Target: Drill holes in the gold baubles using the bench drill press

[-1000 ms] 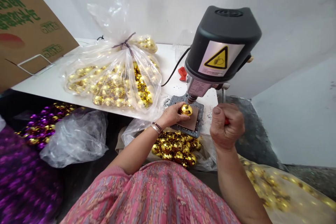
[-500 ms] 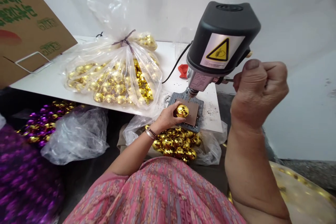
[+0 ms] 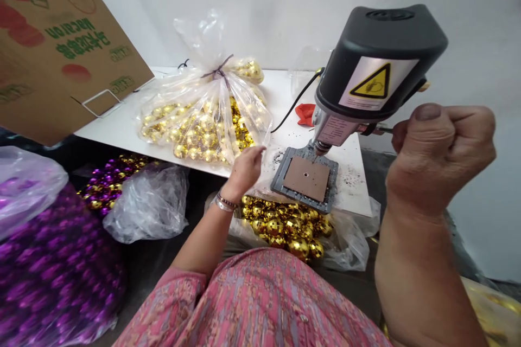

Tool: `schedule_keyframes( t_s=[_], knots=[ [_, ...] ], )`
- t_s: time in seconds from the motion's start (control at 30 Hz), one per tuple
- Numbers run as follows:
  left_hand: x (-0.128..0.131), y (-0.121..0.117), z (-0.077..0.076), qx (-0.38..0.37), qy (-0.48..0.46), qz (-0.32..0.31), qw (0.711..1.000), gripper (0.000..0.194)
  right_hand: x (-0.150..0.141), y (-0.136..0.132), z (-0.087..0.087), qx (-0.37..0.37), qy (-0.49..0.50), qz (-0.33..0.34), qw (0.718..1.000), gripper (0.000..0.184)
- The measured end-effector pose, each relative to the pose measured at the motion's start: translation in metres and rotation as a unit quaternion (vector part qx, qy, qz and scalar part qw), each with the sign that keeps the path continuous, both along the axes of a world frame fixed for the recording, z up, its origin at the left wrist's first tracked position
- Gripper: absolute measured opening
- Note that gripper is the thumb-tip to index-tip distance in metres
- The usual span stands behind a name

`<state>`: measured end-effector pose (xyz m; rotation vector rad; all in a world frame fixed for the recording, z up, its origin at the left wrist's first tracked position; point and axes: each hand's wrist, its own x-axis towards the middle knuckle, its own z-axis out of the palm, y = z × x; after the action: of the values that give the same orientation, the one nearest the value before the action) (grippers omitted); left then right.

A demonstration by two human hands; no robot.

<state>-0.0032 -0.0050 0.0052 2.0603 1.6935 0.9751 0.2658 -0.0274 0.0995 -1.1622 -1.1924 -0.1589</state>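
My right hand [image 3: 439, 157] is closed in a fist around the feed handle [image 3: 383, 130] of a small black bench drill press [image 3: 391, 59]. Below its chuck [image 3: 322, 147] lies a bare brown board [image 3: 306, 178] with a small hole, set on the grey drill base [image 3: 280, 176]. My left hand [image 3: 245, 172] is left of the base, in front of the tied clear bag [image 3: 248, 103]. Its fingers are drawn together and no ball shows in them. Under the table edge, faceted gold balls [image 3: 274, 226] fill an open plastic-lined container.
Gold balls fill the tied bag on the white table [image 3: 122, 138]. A cardboard box [image 3: 81, 65] stands at the left, above purple balls in a bag [image 3: 57, 271] and a crumpled plastic bag [image 3: 146, 203]. A red scrap [image 3: 305, 114] and dark shavings lie near the drill.
My left hand has moved left off the board, and the gold ball it held is no longer in its fingers. My right hand stays on the handle. The view has shifted left.
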Motion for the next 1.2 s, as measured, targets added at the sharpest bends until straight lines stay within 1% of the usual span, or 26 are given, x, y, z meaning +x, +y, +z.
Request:
schedule_keyframes(
  t_s=[0.03,0.07,0.1,0.17,0.23,0.3,0.4,0.47,0.5,0.53,0.57,0.6,0.63,0.67,0.7,0.73,0.8,0.87,0.9,0.93,0.97,1.0,1.03,1.07,1.17,1.2],
  knots=[
    [-0.006,0.012,0.005,0.013,0.026,0.044,0.999,0.034,0.0,0.0,0.0,-0.004,0.006,0.001,1.0,0.057],
    [-0.012,0.024,0.01,0.006,0.063,0.071,0.995,0.037,0.0,0.0,-0.001,-0.009,0.013,0.003,1.0,0.059],
    [-0.016,0.035,0.014,-0.019,0.11,0.081,0.99,0.036,0.0,-0.001,-0.001,-0.011,0.016,0.004,1.0,0.06],
    [-0.021,0.05,0.017,-0.094,0.212,0.064,0.971,0.029,-0.001,-0.002,-0.001,-0.01,0.013,0.001,1.0,0.06],
    [-0.019,0.057,0.013,-0.145,0.281,0.037,0.948,0.023,-0.002,-0.003,-0.001,-0.009,0.008,-0.006,1.0,0.059],
    [-0.015,0.058,0.005,-0.153,0.3,0.026,0.941,0.023,-0.004,-0.004,-0.001,-0.008,0.007,-0.007,1.0,0.059],
    [-0.011,0.057,-0.004,-0.141,0.288,0.028,0.947,0.027,-0.004,-0.005,-0.001,-0.005,0.015,0.003,1.0,0.059],
    [-0.014,0.054,-0.005,-0.134,0.282,0.029,0.95,0.03,-0.004,-0.005,-0.002,-0.005,0.019,0.007,1.0,0.058],
    [-0.017,0.052,-0.003,-0.123,0.265,0.037,0.956,0.032,-0.003,-0.005,-0.003,-0.006,0.02,0.006,1.0,0.057],
    [-0.02,0.048,-0.001,-0.104,0.231,0.05,0.966,0.037,-0.003,-0.005,-0.003,-0.007,0.02,0.005,1.0,0.056],
    [-0.024,0.042,0.002,-0.08,0.178,0.066,0.979,0.043,-0.002,-0.005,-0.004,-0.007,0.018,0.003,1.0,0.055],
    [-0.027,0.035,0.005,-0.061,0.105,0.075,0.99,0.051,-0.002,-0.005,-0.004,-0.006,0.017,0.001,1.0,0.055],
    [-0.03,0.026,0.007,-0.055,0.016,0.071,0.996,0.057,-0.002,-0.005,-0.005,-0.005,0.017,0.0,1.0,0.055],
    [-0.032,0.017,0.009,-0.069,-0.079,0.049,0.993,0.062,-0.002,-0.005,-0.005,-0.003,0.018,0.0,1.0,0.055],
    [-0.032,0.006,0.01,-0.106,-0.171,0.011,0.98,0.064,-0.002,-0.005,-0.005,-0.002,0.02,-0.001,1.0,0.055],
    [-0.031,-0.004,0.01,-0.153,-0.255,-0.032,0.954,0.067,-0.003,-0.005,-0.006,-0.001,0.023,-0.004,1.0,0.055],
    [-0.024,-0.02,0.008,-0.238,-0.389,-0.1,0.884,0.073,-0.003,-0.004,-0.006,0.002,0.026,-0.007,1.0,0.056],
    [-0.013,-0.031,0.002,-0.286,-0.473,-0.133,0.822,0.078,-0.003,-0.004,-0.006,0.005,0.024,-0.006,1.0,0.055],
    [-0.008,-0.034,-0.001,-0.301,-0.499,-0.143,0.8,0.079,-0.003,-0.004,-0.006,0.006,0.022,-0.002,1.0,0.055],
    [-0.002,-0.036,-0.004,-0.313,-0.514,-0.15,0.785,0.079,-0.004,-0.005,-0.005,0.006,0.02,0.004,1.0,0.054],
    [0.003,-0.037,-0.007,-0.323,-0.52,-0.152,0.776,0.079,-0.004,-0.006,-0.005,0.004,0.018,0.01,1.0,0.052],
    [0.008,-0.037,-0.009,-0.331,-0.515,-0.15,0.776,0.078,-0.005,-0.007,-0.004,0.003,0.016,0.015,1.0,0.051],
    [0.013,-0.037,-0.012,-0.337,-0.499,-0.145,0.785,0.077,-0.005,-0.008,-0.003,0.001,0.015,0.017,1.0,0.051],
    [0.017,-0.036,-0.014,-0.337,-0.47,-0.137,0.804,0.075,-0.006,-0.009,-0.001,0.002,0.012,0.017,1.0,0.05],
    [0.027,-0.032,-0.02,-0.298,-0.333,-0.119,0.886,0.071,-0.01,-0.012,0.002,0.005,0.002,0.013,1.0,0.052],
    [0.031,-0.03,-0.022,-0.281,-0.293,-0.117,0.906,0.071,-0.011,-0.012,0.003,0.006,-0.002,0.014,1.0,0.052]
  ],
)
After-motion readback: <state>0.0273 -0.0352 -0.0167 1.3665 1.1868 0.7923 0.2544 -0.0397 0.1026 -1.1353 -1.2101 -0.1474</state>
